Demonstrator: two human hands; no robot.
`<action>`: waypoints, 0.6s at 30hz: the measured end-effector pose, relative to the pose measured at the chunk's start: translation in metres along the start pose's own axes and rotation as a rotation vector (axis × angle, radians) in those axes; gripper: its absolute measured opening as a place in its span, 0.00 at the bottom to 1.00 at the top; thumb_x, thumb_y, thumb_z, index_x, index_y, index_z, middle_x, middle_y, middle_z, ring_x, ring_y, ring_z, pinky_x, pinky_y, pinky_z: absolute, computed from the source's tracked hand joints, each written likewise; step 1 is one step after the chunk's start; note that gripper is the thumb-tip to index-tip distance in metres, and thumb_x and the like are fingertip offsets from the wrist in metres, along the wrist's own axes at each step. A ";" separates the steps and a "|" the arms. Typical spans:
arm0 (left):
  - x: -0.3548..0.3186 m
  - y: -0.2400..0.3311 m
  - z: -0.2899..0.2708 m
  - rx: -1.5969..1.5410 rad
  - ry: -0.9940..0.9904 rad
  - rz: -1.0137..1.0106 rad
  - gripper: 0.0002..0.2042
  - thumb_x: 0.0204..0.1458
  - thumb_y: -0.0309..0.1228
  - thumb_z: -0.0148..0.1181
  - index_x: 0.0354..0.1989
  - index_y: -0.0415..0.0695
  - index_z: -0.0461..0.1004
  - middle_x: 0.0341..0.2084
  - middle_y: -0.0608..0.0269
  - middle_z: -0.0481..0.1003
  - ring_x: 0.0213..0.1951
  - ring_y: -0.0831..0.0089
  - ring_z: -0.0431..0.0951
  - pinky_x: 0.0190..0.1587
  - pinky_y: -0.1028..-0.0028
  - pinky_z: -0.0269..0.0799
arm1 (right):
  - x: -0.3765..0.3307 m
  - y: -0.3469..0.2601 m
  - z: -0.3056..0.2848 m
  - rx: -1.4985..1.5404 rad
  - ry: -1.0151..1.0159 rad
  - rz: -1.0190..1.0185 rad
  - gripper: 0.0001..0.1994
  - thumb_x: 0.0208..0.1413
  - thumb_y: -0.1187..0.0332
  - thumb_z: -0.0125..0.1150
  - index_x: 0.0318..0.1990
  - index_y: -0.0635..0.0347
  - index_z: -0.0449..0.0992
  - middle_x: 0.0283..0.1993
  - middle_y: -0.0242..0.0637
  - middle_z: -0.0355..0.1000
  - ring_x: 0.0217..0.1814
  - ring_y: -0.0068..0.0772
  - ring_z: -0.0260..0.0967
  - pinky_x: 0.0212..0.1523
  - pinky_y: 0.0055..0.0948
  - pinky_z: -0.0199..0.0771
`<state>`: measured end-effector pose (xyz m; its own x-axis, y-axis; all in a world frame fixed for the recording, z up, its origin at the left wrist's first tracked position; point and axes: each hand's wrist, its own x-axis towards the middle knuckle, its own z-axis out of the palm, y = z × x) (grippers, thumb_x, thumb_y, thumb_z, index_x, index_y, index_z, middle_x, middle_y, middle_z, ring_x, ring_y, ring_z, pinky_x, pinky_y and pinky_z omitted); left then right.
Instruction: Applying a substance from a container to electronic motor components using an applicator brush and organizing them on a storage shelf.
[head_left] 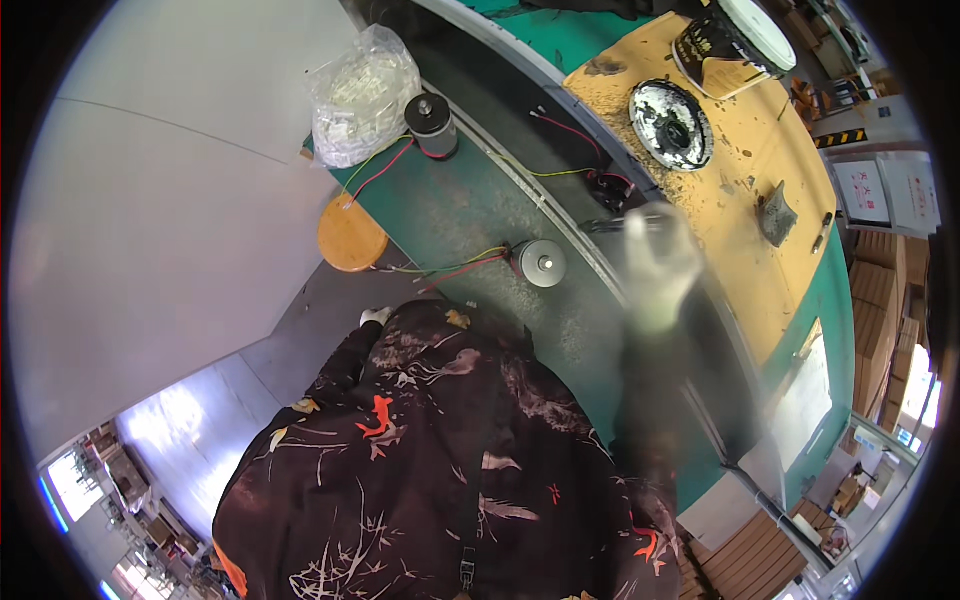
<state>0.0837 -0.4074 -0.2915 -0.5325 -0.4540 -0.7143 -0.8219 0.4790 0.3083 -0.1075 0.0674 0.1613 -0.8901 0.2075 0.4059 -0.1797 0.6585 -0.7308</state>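
My right hand [658, 258], in a pale glove, is smeared by motion over the metal-edged channel beside the green bench. Its fingers cannot be made out, nor whether they hold anything. Just left of it, a silver cylindrical motor [541, 263] with red, yellow and green wires sits on the green bench top [450, 205]. In the dark channel, close to the right hand, lies a black part with red and yellow leads [609, 188]. My left hand [377, 316] shows only as a bit of white glove beside my dark patterned jacket; its fingers are hidden.
Farther back stand another motor with a black top [430, 122] and a clear plastic bag of white pieces [366, 98]. A round wooden stool [352, 233] is at left. On the tan board [740, 255] are a paint-smeared round lid [671, 125], a bucket [735, 45] and a grey curved piece [778, 214].
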 end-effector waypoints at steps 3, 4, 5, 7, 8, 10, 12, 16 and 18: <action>0.001 -0.005 -0.002 0.005 -0.050 0.004 0.29 0.43 0.52 0.65 0.39 0.35 0.82 0.37 0.44 0.82 0.45 0.53 0.82 0.47 0.64 0.74 | -0.044 0.049 0.049 0.160 -0.088 0.289 0.08 0.56 0.68 0.67 0.36 0.63 0.76 0.19 0.21 0.66 0.19 0.11 0.56 0.20 0.18 0.59; 0.000 -0.010 0.000 -0.005 -0.043 -0.015 0.29 0.43 0.52 0.65 0.39 0.35 0.82 0.37 0.44 0.82 0.45 0.53 0.82 0.47 0.64 0.74 | -0.055 0.056 0.064 0.157 -0.115 0.316 0.08 0.56 0.67 0.67 0.35 0.63 0.76 0.19 0.22 0.65 0.19 0.11 0.56 0.21 0.20 0.59; 0.001 0.004 -0.001 0.020 -0.068 -0.010 0.29 0.43 0.53 0.65 0.41 0.35 0.81 0.38 0.44 0.82 0.46 0.53 0.82 0.48 0.64 0.74 | -0.061 0.056 0.064 0.125 -0.104 0.302 0.09 0.56 0.67 0.67 0.35 0.63 0.76 0.19 0.23 0.65 0.20 0.12 0.56 0.22 0.21 0.61; 0.006 -0.008 -0.004 -0.025 -0.069 -0.015 0.29 0.44 0.52 0.64 0.42 0.36 0.81 0.39 0.44 0.81 0.46 0.53 0.81 0.49 0.64 0.73 | -0.073 0.066 0.077 0.160 -0.122 0.351 0.08 0.56 0.68 0.66 0.35 0.63 0.76 0.19 0.25 0.66 0.20 0.14 0.59 0.24 0.22 0.63; 0.006 -0.009 -0.005 -0.030 -0.066 -0.025 0.29 0.44 0.52 0.64 0.42 0.36 0.81 0.39 0.44 0.81 0.46 0.53 0.81 0.49 0.64 0.73 | -0.076 0.069 0.084 0.177 -0.122 0.354 0.08 0.56 0.68 0.66 0.35 0.63 0.76 0.20 0.26 0.67 0.20 0.14 0.59 0.24 0.22 0.64; 0.001 0.002 -0.007 0.011 -0.026 0.003 0.27 0.44 0.51 0.64 0.41 0.36 0.81 0.38 0.45 0.82 0.45 0.53 0.82 0.49 0.64 0.73 | -0.079 0.070 0.085 0.179 -0.112 0.369 0.08 0.56 0.68 0.66 0.35 0.63 0.76 0.20 0.26 0.67 0.20 0.15 0.60 0.24 0.22 0.65; -0.001 0.005 -0.009 0.040 -0.008 -0.019 0.26 0.43 0.50 0.64 0.40 0.36 0.82 0.37 0.45 0.82 0.44 0.53 0.82 0.48 0.64 0.74 | -0.079 0.069 0.086 0.186 -0.107 0.377 0.08 0.56 0.68 0.66 0.36 0.63 0.76 0.21 0.27 0.68 0.20 0.16 0.60 0.25 0.22 0.65; -0.012 0.015 -0.014 -0.002 0.032 0.008 0.24 0.45 0.48 0.65 0.38 0.36 0.82 0.34 0.46 0.82 0.41 0.55 0.83 0.46 0.65 0.74 | -0.083 0.076 0.088 0.194 -0.097 0.374 0.08 0.56 0.68 0.66 0.36 0.63 0.75 0.22 0.28 0.68 0.21 0.16 0.61 0.25 0.23 0.65; -0.012 0.018 -0.020 -0.016 0.076 -0.006 0.23 0.46 0.47 0.66 0.38 0.36 0.82 0.33 0.47 0.82 0.40 0.55 0.83 0.46 0.65 0.75 | -0.082 0.074 0.089 0.205 -0.098 0.374 0.08 0.56 0.68 0.66 0.35 0.63 0.75 0.22 0.28 0.69 0.21 0.16 0.62 0.25 0.23 0.66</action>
<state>0.0719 -0.4080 -0.2648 -0.5409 -0.5125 -0.6669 -0.8279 0.4644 0.3146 -0.0845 0.0347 0.0253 -0.9435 0.3282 0.0455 0.0921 0.3915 -0.9156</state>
